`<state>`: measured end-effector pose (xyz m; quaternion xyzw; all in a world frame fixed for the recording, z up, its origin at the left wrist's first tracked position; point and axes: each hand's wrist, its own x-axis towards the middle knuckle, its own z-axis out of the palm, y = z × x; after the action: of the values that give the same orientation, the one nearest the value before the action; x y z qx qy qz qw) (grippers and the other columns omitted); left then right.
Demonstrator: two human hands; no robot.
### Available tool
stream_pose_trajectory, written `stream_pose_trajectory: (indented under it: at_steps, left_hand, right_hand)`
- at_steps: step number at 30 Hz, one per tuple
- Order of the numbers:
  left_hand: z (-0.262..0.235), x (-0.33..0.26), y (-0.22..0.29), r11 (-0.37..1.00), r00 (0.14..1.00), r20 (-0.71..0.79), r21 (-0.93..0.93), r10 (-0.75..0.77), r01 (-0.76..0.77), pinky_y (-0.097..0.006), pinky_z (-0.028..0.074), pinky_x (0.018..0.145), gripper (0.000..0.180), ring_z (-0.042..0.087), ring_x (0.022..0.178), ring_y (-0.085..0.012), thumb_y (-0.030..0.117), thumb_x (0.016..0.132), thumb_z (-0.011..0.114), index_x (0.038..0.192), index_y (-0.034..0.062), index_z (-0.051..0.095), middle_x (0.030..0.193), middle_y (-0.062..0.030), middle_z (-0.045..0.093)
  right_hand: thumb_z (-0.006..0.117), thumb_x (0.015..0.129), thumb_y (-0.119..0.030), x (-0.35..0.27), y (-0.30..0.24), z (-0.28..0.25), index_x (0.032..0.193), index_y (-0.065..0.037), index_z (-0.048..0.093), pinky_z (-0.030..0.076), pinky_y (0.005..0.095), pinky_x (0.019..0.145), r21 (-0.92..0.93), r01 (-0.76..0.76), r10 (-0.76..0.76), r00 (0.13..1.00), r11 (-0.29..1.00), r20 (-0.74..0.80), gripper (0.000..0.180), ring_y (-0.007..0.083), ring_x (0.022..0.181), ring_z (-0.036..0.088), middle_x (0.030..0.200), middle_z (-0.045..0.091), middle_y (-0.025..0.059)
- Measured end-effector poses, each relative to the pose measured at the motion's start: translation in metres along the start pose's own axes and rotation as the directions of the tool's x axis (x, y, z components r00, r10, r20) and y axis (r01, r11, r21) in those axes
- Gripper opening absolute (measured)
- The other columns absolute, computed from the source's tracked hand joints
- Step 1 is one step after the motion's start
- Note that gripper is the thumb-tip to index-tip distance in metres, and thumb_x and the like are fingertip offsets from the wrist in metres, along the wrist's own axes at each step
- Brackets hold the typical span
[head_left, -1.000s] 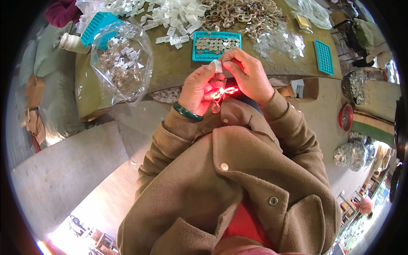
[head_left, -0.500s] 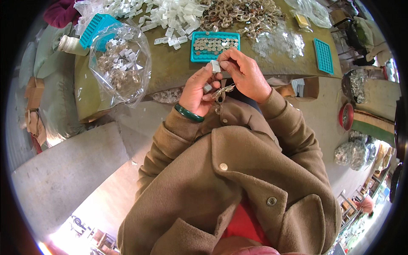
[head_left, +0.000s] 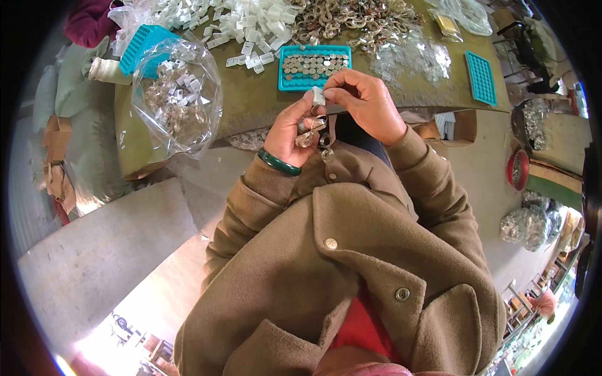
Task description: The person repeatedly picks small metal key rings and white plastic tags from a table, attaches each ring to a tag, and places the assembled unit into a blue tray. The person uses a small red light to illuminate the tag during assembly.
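Note:
My left hand (head_left: pixel 290 133), a dark green bangle at its wrist, is closed around a small white plastic battery case (head_left: pixel 318 96), held up between thumb and fingers. Loops of thin clear-brown wire (head_left: pixel 306 138) hang from the same hand over my lap. At the right side of the case, my right hand (head_left: pixel 370 103) pinches with thumb and forefinger; whatever is between those fingertips is too small to make out. Just beyond both hands lies a teal tray (head_left: pixel 283 80), with several rows of silver button cells (head_left: pixel 311 64) in its pockets.
Heaps of white cases (head_left: pixel 260 25) and coiled wires (head_left: pixel 351 19) cover the table's far side, beside clear plastic pieces (head_left: pixel 411 59). A clear bag (head_left: pixel 207 94) of wired cases stands left, near stacked teal trays (head_left: pixel 145 47). Another teal tray (head_left: pixel 481 78) lies right. A person's purple sleeve (head_left: pixel 91 25) shows far left.
The wire loops have shifted left and closer under my left hand. Both hands stay together at the white case, with only slight finger movement. The whole view has shifted slightly.

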<state>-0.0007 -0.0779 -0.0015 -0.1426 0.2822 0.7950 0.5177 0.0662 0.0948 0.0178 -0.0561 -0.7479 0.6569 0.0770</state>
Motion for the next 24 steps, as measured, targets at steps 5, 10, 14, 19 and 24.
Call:
stream_pose_trajectory:
  at_steps: [5,10,14,19,24]
  left_hand:
    - [0.000,0.001,0.000,0.999,1.000,-0.025,0.036,0.018,-0.017,-0.014,0.042,0.036,0.022,0.053,0.056,-0.0002,0.024,0.098,0.059,0.102,0.0026,0.055,0.084,-0.0039,0.060]
    - [0.001,0.004,0.000,0.995,0.999,-0.045,0.096,0.013,-0.008,-0.014,0.041,0.035,0.023,0.051,0.054,-0.0006,0.025,0.097,0.061,0.101,0.0030,0.056,0.082,-0.0036,0.060]
    - [0.002,0.006,-0.002,0.990,0.997,-0.075,0.141,0.036,-0.025,-0.014,0.039,0.036,0.024,0.049,0.053,-0.0010,0.026,0.097,0.061,0.100,0.0027,0.057,0.081,-0.0034,0.060]
    - [-0.005,0.012,-0.003,0.999,1.000,-0.008,0.045,-0.010,0.010,-0.015,0.038,0.037,0.026,0.049,0.054,-0.0012,0.026,0.099,0.057,0.105,0.0009,0.055,0.084,-0.0033,0.059]
    - [-0.015,0.017,0.002,0.933,0.963,0.249,-0.313,-0.101,0.179,-0.017,0.039,0.042,0.027,0.051,0.060,-0.0020,0.025,0.101,0.053,0.111,-0.0005,0.051,0.093,-0.0034,0.057]
  right_hand:
    - [0.065,0.090,-0.004,0.000,0.007,-0.001,0.095,0.004,0.063,0.049,0.0261,0.066,0.009,0.014,-0.014,0.999,1.000,-0.036,0.009,0.0060,0.074,0.055,0.079,0.064,0.0038]
    - [0.063,0.088,-0.003,0.000,0.008,-0.004,0.093,0.002,0.061,0.050,0.0328,0.066,-0.164,0.094,-0.097,0.995,0.982,-0.011,0.007,0.0215,0.072,0.062,0.081,0.065,0.0134]
    - [0.061,0.087,-0.002,0.001,0.007,-0.004,0.094,0.001,0.060,0.050,0.0389,0.066,-0.334,0.252,-0.259,0.966,0.908,0.025,0.007,0.0388,0.077,0.062,0.085,0.065,0.0187]
    - [0.063,0.087,-0.003,0.005,0.011,-0.006,0.100,0.000,0.060,0.051,0.0377,0.068,-0.359,0.252,-0.255,0.966,0.899,0.040,0.014,0.0369,0.077,0.064,0.092,0.064,0.0181]
    - [0.062,0.092,-0.004,0.011,0.023,-0.001,0.099,0.003,0.060,0.053,0.0288,0.071,0.156,0.019,-0.005,0.996,0.988,-0.088,0.010,0.0179,0.078,0.067,0.089,0.066,0.0086]
